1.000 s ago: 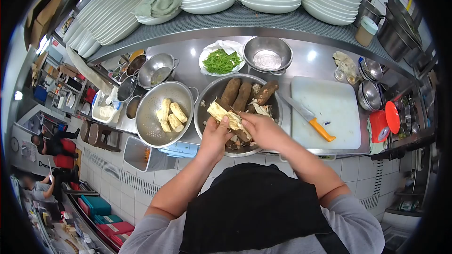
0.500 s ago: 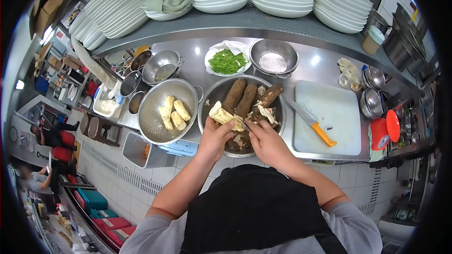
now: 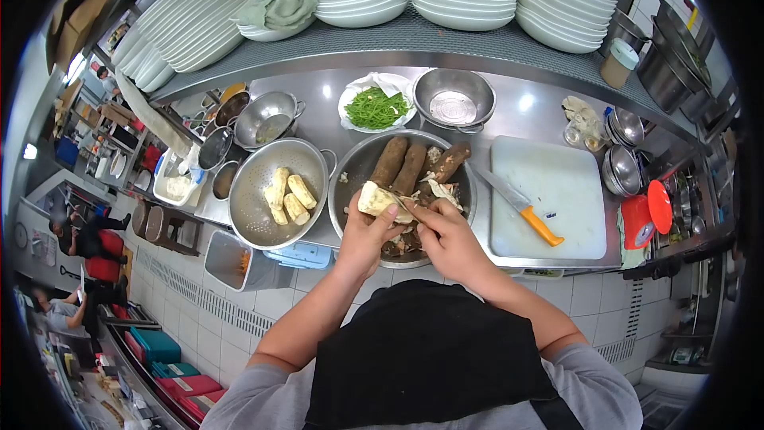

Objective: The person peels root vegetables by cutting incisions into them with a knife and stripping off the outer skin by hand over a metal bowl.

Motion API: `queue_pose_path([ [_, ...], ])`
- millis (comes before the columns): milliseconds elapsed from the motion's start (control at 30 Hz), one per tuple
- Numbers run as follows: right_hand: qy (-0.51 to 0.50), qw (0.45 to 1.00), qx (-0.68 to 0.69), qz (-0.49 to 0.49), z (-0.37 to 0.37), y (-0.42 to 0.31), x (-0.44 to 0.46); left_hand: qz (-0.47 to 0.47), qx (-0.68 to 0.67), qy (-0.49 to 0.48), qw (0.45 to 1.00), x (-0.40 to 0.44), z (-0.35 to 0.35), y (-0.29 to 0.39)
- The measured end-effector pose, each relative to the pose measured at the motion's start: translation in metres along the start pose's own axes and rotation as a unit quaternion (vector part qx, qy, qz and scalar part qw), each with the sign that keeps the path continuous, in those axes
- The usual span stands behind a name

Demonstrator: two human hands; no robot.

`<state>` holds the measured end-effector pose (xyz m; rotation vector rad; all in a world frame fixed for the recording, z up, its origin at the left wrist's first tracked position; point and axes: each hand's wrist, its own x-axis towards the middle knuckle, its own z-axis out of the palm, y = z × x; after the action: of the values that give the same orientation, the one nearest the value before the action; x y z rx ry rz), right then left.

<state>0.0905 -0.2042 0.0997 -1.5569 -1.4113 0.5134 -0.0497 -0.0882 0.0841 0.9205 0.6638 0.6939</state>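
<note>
My left hand (image 3: pixel 366 232) is closed around a partly peeled cassava root (image 3: pixel 377 201), pale yellow with bits of brown skin. Close against its right end is my right hand (image 3: pixel 442 227), fingers pinched on what looks like a small knife (image 3: pixel 403 204), mostly hidden. Both hands are over a large metal bowl (image 3: pixel 344 171). In the bowl lie brown unpeeled cassava roots (image 3: pixel 410 169) and loose peelings (image 3: pixel 444 193). To the left, a perforated colander (image 3: pixel 251 191) holds several peeled cassava pieces (image 3: pixel 296 205).
On the right, an orange-handled knife (image 3: pixel 529 211) lies on a white cutting board (image 3: pixel 549 167). Behind the bowl stand a plate of green vegetables (image 3: pixel 374 107) and a metal bowl (image 3: pixel 454 84). A shelf (image 3: pixel 358 44) with stacked white dishes overhangs the counter. People sit far left.
The cassava in my left hand has turned, its pale end now facing more toward me. My right hand has shifted slightly at its right end. The whole view has moved a little.
</note>
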Motion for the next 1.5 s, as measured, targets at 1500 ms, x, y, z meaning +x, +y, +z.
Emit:
queue_pose_path([
  [1500,-0.014,0.998,-0.053,-0.029,0.002,-0.018,0.000,0.095,0.107,-0.030,0.989,-0.006,-0.020,0.005],
])
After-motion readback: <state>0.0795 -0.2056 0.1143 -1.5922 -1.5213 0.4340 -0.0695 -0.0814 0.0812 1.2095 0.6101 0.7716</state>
